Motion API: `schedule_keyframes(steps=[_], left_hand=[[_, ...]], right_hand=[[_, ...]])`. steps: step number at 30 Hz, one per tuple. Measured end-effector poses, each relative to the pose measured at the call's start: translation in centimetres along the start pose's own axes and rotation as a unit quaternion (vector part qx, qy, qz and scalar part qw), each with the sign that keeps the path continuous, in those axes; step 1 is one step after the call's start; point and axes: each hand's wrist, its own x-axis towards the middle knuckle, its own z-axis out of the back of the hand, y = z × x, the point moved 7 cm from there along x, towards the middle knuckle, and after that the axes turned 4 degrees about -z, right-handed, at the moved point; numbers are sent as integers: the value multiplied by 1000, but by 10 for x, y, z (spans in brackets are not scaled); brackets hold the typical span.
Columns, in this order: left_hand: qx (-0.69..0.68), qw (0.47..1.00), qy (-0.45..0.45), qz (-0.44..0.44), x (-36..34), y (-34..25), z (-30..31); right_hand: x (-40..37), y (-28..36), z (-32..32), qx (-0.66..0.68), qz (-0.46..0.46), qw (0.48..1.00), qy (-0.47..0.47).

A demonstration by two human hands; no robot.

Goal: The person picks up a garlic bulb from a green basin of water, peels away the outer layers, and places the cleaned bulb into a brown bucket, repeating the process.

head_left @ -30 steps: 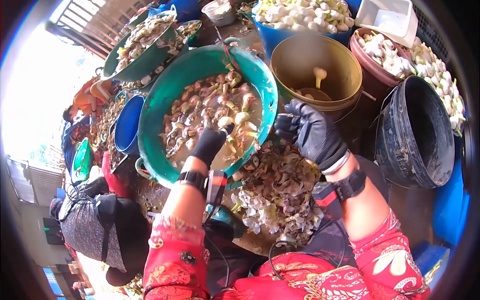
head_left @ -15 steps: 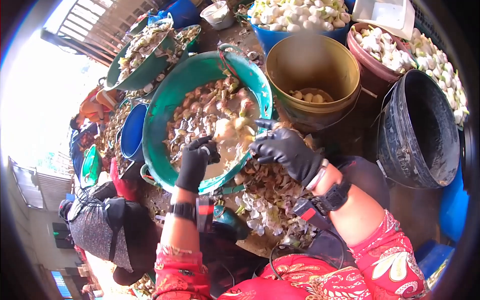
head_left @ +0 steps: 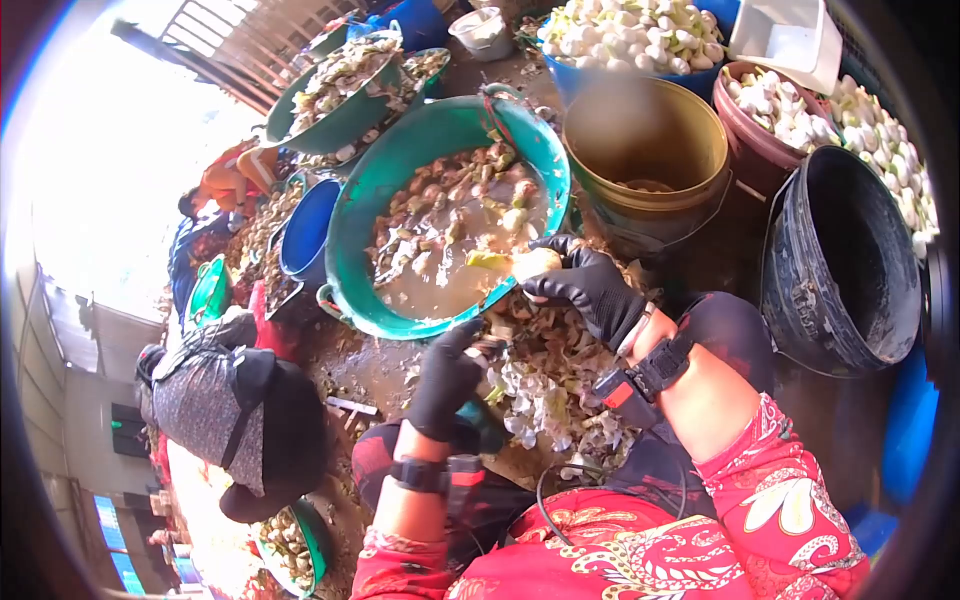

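Note:
My right hand, in a black glove, is shut on a pale bulb over the near rim of a big green basin. The basin holds murky water, bulbs and floating peels. My left hand, also gloved, hovers lower, over a heap of pale peels in front of the basin. Its fingers point up toward the basin. Something small sits at its fingertips, too unclear to name. Both wrists carry black bands with small devices.
A yellow bucket, a dark empty bucket, a maroon bucket and a blue tub of peeled white bulbs stand behind. Left are a blue bucket, another green basin and a crouching person.
My left hand drew back from the basin down to the peel heap. The bulb now sits in my right hand at the basin's rim. The view shifted left.

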Motion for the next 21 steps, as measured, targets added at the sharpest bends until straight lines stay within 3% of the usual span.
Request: schedule_keyframes(steps=[1,2,3,5,6,9,11,13,15,17,19,21], left_hand=[[121,991,-10,-56,-3,4,-6],[6,997,-34,62,-8,-14,-12],[21,998,-37,43,-3,-14,-7],[-116,988,-22,-97,-2,-32,-7],[-178,976,-125,-24,-7,-68,-17],[-76,987,-119,-75,-11,-82,-20],[-102,982,-150,-52,-15,-86,-27],[-63,985,-147,-61,-19,-99,-32],[-48,991,-121,-21,-16,-98,-33],[67,987,-105,-101,-13,-125,-40],[30,989,-91,-115,-15,-137,-43],[-48,991,-126,-12,-16,-129,-40]], right_hand=[[-2,-3,-5,-29,1,999,18],[-6,-4,-9,-50,32,998,27],[-11,-4,-15,-70,59,995,35],[-23,-5,-26,-48,43,995,74],[-28,-4,-32,-27,36,994,104],[-41,-10,-42,28,70,990,118],[-46,0,-38,-32,104,988,108],[-50,1,-38,17,24,991,131],[-57,9,-37,38,34,990,134],[-51,-1,-37,141,-24,977,158],[-53,10,-38,148,2,974,174],[-64,12,-45,197,-63,948,243]])
